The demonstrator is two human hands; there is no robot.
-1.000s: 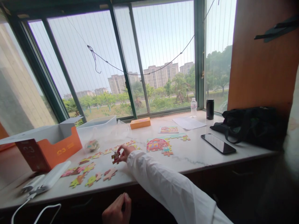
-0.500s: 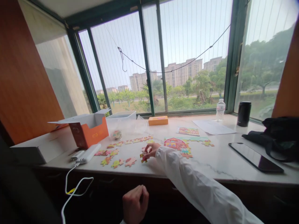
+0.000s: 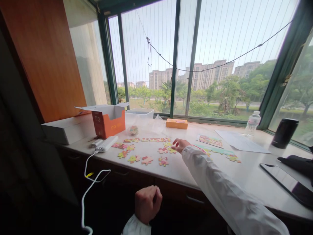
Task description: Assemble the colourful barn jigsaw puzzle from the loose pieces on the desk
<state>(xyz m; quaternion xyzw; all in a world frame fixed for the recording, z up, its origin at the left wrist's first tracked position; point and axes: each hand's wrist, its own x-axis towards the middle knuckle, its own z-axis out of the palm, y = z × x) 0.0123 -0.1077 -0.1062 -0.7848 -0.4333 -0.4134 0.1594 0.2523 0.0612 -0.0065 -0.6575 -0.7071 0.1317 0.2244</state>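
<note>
My right hand [image 3: 179, 145] reaches out from a white sleeve with its fingers apart, holding nothing, just above a small cluster of jigsaw pieces [image 3: 167, 149]. Near its wrist, the sleeve partly hides the assembled barn section of the puzzle [image 3: 207, 150]. A long joined row of pieces [image 3: 146, 139] lies farther back on the white marble sill [image 3: 186, 173]. Loose colourful pieces [image 3: 139, 159] are scattered to the left of my hand. My left hand [image 3: 148, 204] stays low in a fist, below the sill's front edge, with nothing visible in it.
A picture card [image 3: 210, 141] and a paper sheet [image 3: 241, 141] lie behind the puzzle. An orange box [image 3: 109, 122], a clear tub [image 3: 139, 114], a bagged ball of pieces [image 3: 133, 130], a water bottle [image 3: 252, 123], a phone [image 3: 288, 182] and a corded power bank [image 3: 105, 143] surround the work.
The view has swung left. My right hand has moved right along the sill, and the piece at its fingertips no longer shows there. My left hand remains low.
</note>
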